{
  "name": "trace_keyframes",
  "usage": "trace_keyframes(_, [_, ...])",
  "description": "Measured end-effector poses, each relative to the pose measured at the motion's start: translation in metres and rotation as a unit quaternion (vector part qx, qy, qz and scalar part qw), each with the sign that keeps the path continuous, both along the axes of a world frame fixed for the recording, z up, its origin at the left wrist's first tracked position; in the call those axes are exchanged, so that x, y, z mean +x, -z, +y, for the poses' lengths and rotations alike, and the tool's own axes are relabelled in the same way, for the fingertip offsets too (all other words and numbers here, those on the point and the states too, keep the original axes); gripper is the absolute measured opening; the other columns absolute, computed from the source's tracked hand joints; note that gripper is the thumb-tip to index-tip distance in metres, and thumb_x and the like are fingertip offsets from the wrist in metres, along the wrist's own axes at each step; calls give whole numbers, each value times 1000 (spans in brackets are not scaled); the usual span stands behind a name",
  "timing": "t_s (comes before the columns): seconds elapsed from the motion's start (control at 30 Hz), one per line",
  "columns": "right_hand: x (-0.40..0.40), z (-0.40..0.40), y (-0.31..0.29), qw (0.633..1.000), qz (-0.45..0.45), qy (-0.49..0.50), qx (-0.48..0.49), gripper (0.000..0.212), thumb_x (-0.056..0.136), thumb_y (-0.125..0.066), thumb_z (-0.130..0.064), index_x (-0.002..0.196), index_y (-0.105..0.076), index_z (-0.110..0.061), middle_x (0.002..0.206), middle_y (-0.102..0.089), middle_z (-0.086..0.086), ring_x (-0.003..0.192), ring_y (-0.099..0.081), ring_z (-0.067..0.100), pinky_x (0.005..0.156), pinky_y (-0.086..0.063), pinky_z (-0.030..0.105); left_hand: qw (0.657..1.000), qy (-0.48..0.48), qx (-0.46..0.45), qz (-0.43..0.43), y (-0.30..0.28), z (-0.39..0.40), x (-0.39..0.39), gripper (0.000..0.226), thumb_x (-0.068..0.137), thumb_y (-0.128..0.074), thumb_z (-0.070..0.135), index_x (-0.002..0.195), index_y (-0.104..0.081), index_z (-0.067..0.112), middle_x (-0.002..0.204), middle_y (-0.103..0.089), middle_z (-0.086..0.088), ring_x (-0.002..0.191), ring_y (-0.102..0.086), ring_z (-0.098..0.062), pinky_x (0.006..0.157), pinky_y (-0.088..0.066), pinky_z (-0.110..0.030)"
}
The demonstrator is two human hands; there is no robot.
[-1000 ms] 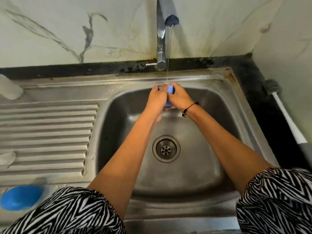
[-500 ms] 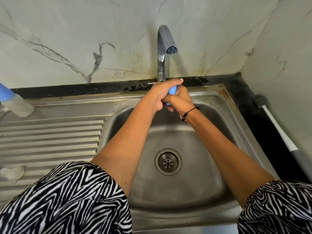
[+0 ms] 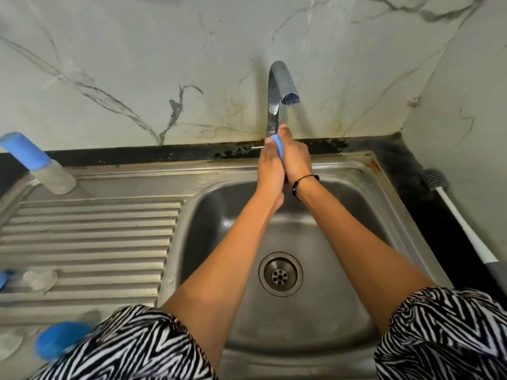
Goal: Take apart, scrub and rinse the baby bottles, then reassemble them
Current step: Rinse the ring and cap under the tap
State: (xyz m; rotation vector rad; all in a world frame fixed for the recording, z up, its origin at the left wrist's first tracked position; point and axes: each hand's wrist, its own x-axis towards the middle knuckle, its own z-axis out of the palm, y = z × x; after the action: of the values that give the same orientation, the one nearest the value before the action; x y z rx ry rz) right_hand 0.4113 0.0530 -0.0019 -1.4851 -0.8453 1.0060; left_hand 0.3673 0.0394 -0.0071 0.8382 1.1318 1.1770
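Both hands meet under the tap (image 3: 284, 86) at the back of the steel sink (image 3: 208, 215). My left hand (image 3: 270, 168) and my right hand (image 3: 296, 160) are pressed together around a small blue bottle part (image 3: 277, 145), of which only a strip shows between them. A thin stream of water runs from the spout onto my right fingertips. An assembled baby bottle with a blue cap (image 3: 38, 163) stands at the far left by the wall.
A ribbed drainboard (image 3: 90, 237) lies left of the basin, with a clear teat (image 3: 39, 278) on it and a blue cap (image 3: 60, 338) near the front edge. A white-handled bottle brush (image 3: 461, 223) lies on the dark counter at the right. The drain (image 3: 280, 274) is uncovered.
My hands rose with the blue part from low in the basin up close to the spout. The water stream has thinned. The view tilted up.
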Motion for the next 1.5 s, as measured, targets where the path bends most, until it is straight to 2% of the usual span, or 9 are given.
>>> trace_keyframes(0.2, [4,1,4,989,-135,-45,43,39,96,-39,-49,90,-51,-12,96,-62,8,91,-57,23,79,-46,32,1000,15,8,-1,1,2,1,39,101,-35,40,113,-59,11,109,-63,-9,100,-58,-19,94,-47,-38])
trace_keyframes(0.33, [9,-4,17,953,-293,-57,53,61,85,-32,-65,85,-59,-10,88,-63,7,94,-54,25,81,-46,39,998,-9,-52,-33,-3,11,-4,51,101,-26,46,79,-59,13,78,-63,-7,85,-62,-23,83,-50,-36])
trace_keyframes(0.53, [5,-3,7,997,29,-50,52,36,87,-56,-49,92,-61,-14,86,-68,3,80,-66,14,67,-51,26,999,-29,-21,13,-14,12,5,57,100,-24,51,91,-61,9,84,-66,-9,79,-63,-20,76,-51,-34])
trace_keyframes(0.6, [10,2,-4,982,164,-91,12,46,86,-51,-55,90,-64,-11,79,-69,3,73,-66,15,65,-49,25,992,-48,17,111,-18,10,9,55,100,-23,49,117,-50,4,108,-63,-17,96,-61,-30,86,-50,-41])
trace_keyframes(0.73, [27,4,-16,910,396,-125,-26,63,97,-20,-52,88,-60,-5,66,-68,10,62,-66,21,66,-49,27,929,-46,186,318,-21,-7,10,38,102,-28,37,116,-37,3,108,-62,-23,98,-58,-39,77,-44,-41])
trace_keyframes(0.93, [9,4,-11,954,296,-36,20,55,96,-36,-52,101,-65,-6,81,-70,9,72,-67,17,61,-52,20,948,-67,124,287,-14,11,11,41,104,-24,36,115,-46,2,104,-63,-23,98,-59,-38,80,-47,-44])
trace_keyframes(1.1, [9,-2,-9,974,219,-5,52,41,86,-67,-31,111,-56,0,71,-62,3,57,-62,6,53,-48,17,887,-77,232,391,-5,9,9,30,103,-33,33,112,-42,5,83,-66,-18,75,-62,-37,61,-47,-42])
trace_keyframes(1.3, [9,-3,-15,978,195,4,74,39,88,-65,-26,113,-57,2,88,-67,8,73,-65,12,63,-55,19,988,-85,95,84,-6,14,8,25,102,-34,27,88,-51,16,77,-58,-1,70,-56,-17,64,-45,-32])
trace_keyframes(1.5, [15,-4,-5,976,177,-66,107,40,93,-47,-46,98,-60,-9,105,-70,6,53,-53,17,40,-40,19,981,138,-140,8,-21,31,-14,44,98,-33,44,75,-55,14,51,-51,-7,29,-37,-11,31,-25,-11])
